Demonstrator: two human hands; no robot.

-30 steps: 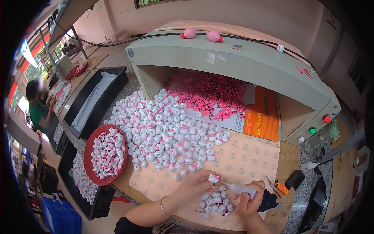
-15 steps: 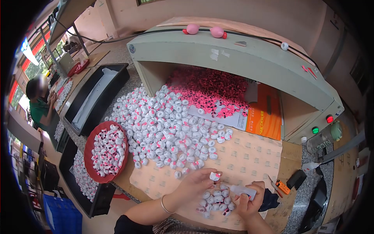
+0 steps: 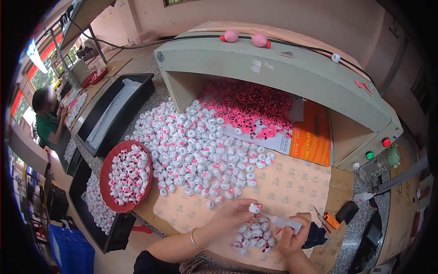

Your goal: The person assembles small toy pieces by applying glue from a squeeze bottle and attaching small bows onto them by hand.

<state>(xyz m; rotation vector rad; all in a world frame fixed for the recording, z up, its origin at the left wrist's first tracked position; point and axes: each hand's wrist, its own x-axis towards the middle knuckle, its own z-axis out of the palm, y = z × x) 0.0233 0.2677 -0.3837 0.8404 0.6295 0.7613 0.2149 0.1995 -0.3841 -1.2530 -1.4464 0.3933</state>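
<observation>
Between the fingertips of my left hand [image 3: 233,215] is a small white plastic piece with a pink bit [image 3: 254,208]. My right hand [image 3: 294,238] is wrapped round a small translucent squeeze bottle [image 3: 287,223], its nozzle pointing left, just below and right of the held piece. Whether the nozzle touches the piece, I cannot tell. Under both hands lies a little cluster of similar white pieces [image 3: 252,235], some showing dark pink. Farther off, a large heap of white pieces with pink bits [image 3: 196,150] spreads over the patterned peach sheet [image 3: 292,182].
A pale green cabinet [image 3: 283,64] arches over many pink pieces [image 3: 251,100] and an orange sheet [image 3: 315,132]. A red basin [image 3: 104,185] of pieces and black trays [image 3: 82,137] stand left. An orange-handled tool [image 3: 331,221] lies right. Another person [image 3: 48,121] sits far left.
The whole view has shifted slightly. My left hand has tilted a little, with the white piece slightly lower beside the bottle's nozzle. Both hands keep hold of the same things.
</observation>
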